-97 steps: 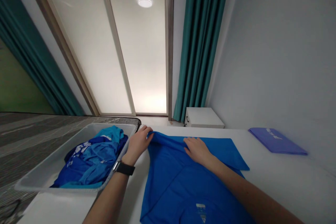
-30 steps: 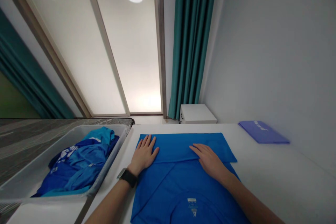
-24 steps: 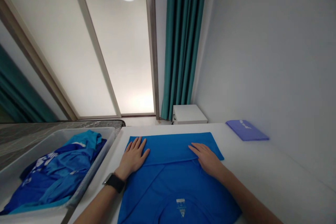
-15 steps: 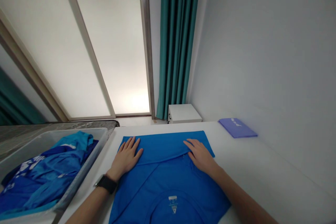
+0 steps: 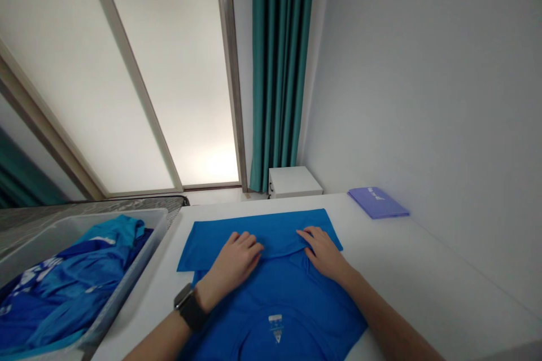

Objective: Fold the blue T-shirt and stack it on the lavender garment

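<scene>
A blue T-shirt lies spread before me, its neckline and small white neck print facing up at the near end. Its far end is folded over into a wide band. My left hand, with a dark watch on the wrist, is on the lower edge of this band near the middle. Its fingers are curled and bunched against the cloth; their tips are hidden. On the right part of the band rests my right hand, fingers stretched out and slightly apart.
The shirt is on a white table. A folded purple item with white lettering lies by the wall. At left stands a plastic bin of blue clothes. Beyond the table are a white cabinet and a green curtain.
My left hand has moved right from the shirt's left edge to the middle of the band, and its spread fingers have curled. My right hand stays in place. The view has shifted slightly.
</scene>
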`<state>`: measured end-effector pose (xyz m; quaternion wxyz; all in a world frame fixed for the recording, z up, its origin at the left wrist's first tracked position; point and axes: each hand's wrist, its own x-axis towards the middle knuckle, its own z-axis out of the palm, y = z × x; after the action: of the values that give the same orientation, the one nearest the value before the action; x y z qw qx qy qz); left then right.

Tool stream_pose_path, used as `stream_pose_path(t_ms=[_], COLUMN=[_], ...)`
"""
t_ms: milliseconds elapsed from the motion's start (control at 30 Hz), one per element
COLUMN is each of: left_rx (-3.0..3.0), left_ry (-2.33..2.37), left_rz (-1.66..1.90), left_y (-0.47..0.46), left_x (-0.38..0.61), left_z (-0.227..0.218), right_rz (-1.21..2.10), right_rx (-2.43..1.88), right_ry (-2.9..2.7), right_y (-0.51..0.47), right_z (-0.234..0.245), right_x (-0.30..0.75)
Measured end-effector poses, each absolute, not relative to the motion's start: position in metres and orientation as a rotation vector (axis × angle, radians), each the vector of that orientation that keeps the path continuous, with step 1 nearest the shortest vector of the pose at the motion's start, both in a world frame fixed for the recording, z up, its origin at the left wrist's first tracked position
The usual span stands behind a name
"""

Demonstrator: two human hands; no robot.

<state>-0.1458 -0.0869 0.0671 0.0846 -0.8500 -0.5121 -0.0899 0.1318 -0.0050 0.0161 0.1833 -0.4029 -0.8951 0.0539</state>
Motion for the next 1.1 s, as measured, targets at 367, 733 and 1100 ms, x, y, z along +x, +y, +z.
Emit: stream_pose_path(t_ms=[367,733,1100], left_rx=[-2.651,-2.625,-2.700], left_ry=[-0.938,-0.855,-1.054], left_rz=[-0.101,-0.077,-0.263], left_y=[-0.055,-0.053,-0.053], left_x=[-0.072,-0.083,-0.092], left_z=[0.061,0.063,0.077], right_rz=[0.146,0.196,0.287], right_rx=[-1.106,-1.139,-1.159], right_ry=[-2.524,-2.556,-2.468], right_y=[-0.006,-0.008,-0.011], right_z=[0.008,0.011,0.022], right_x=[0.132,0.134,0.137])
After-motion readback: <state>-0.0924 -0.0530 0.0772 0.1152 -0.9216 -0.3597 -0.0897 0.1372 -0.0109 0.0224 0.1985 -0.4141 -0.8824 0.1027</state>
